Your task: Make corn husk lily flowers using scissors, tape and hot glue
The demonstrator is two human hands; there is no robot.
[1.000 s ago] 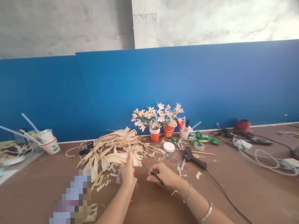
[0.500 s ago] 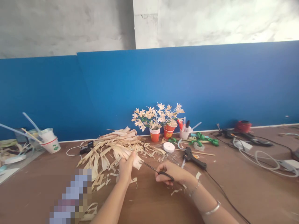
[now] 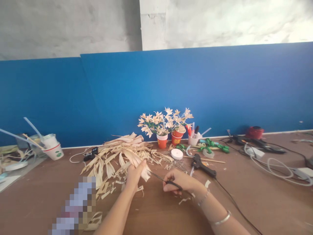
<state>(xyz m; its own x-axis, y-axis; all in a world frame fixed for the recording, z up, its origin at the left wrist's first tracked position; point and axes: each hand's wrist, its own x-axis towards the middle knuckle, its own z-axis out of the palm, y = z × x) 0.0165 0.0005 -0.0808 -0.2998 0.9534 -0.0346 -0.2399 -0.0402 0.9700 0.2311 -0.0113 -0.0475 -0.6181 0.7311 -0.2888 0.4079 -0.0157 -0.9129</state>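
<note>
My left hand (image 3: pixel 135 174) is closed on a pale corn husk (image 3: pixel 133 157), whose cut end sticks out to the right past my thumb. In my right hand (image 3: pixel 176 181) I grip black-handled scissors (image 3: pixel 174 185), with the blades pointing left. Their tips reach the edge of the husk; whether the blades are apart I cannot make out. Behind my left hand spreads a heap of dried husks (image 3: pixel 110 156), with small scraps lying around it on the table.
Husk flowers (image 3: pixel 167 119) stand in red cups (image 3: pixel 162 142) at the back. A white tape roll (image 3: pixel 176 154), a glue gun (image 3: pixel 201 165) with its cord, and green pieces (image 3: pixel 210 145) lie right of centre. White cables (image 3: pixel 276 168) cross the right side; a paper cup (image 3: pixel 54 152) stands left.
My left hand has shifted slightly right with the husk, toward the scissors. My right hand and the scissors have stayed nearly still.
</note>
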